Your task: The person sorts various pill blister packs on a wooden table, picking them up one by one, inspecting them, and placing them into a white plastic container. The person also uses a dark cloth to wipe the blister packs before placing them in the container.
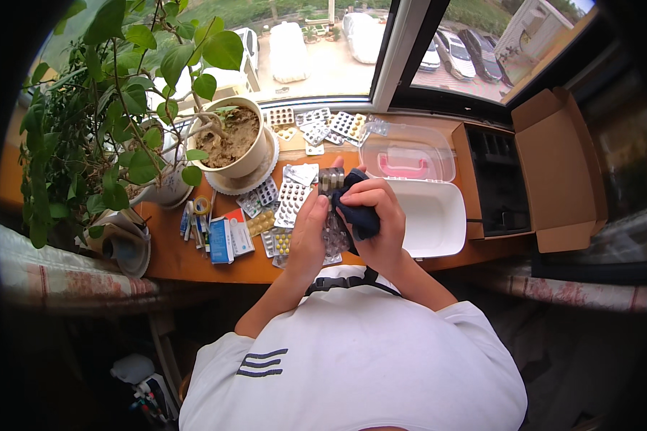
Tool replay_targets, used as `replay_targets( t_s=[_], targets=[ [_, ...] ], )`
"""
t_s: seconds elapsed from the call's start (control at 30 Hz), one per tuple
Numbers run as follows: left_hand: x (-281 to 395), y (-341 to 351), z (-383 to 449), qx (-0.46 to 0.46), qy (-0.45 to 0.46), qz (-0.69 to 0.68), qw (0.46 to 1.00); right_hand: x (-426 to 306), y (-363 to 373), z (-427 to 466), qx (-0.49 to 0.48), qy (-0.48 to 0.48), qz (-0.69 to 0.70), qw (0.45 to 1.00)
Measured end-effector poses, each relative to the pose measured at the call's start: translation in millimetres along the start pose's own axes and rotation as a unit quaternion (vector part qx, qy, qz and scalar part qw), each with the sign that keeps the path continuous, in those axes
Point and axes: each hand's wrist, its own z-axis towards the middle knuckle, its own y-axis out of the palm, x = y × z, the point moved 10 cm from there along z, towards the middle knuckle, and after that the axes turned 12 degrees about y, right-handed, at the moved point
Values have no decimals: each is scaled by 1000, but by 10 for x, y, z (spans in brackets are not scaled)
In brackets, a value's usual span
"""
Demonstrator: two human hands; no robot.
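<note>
My left hand point(308, 229) holds a blister pack of capsules point(331, 179) upright over the wooden table point(226, 275). In my right hand point(377, 215) is a bunched dark blue cloth point(364, 220), pressed against the side of that pack. Beneath and left of my hands lie several more blister packs, among them a white-tablet pack point(291, 202), a gold pack point(261, 222) and one with yellow tablets point(282, 243). To the right stands an open white plastic box point(434, 215), its clear lid point(436, 151) with a pink handle point(404, 166) folded back.
Blister packs point(348, 124) line the windowsill. A potted plant point(234, 145) stands at the left behind medicine boxes point(221, 241), a tape roll point(201, 205) and tubes point(185, 221). An open cardboard box point(558, 161) with a black insert is on the right, near the window frame.
</note>
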Motion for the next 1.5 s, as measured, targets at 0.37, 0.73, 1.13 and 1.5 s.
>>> replay_targets(
  t_s=[0.37,0.73,1.13,1.5],
  targets=[
    [-275,-94,-240,4,-72,131,989,27,-253,246,123,-40,-77,989],
    [-247,-211,-157,95,-101,87,986,79,96,-44,1,-32,-61,998],
    [-296,-534,-273,96,-95,104,985,147,236,-56,-39,-66,-71,995],
    [-339,-785,-290,90,-89,169,977,322,126,113,47,-26,-114,992]
  ],
)
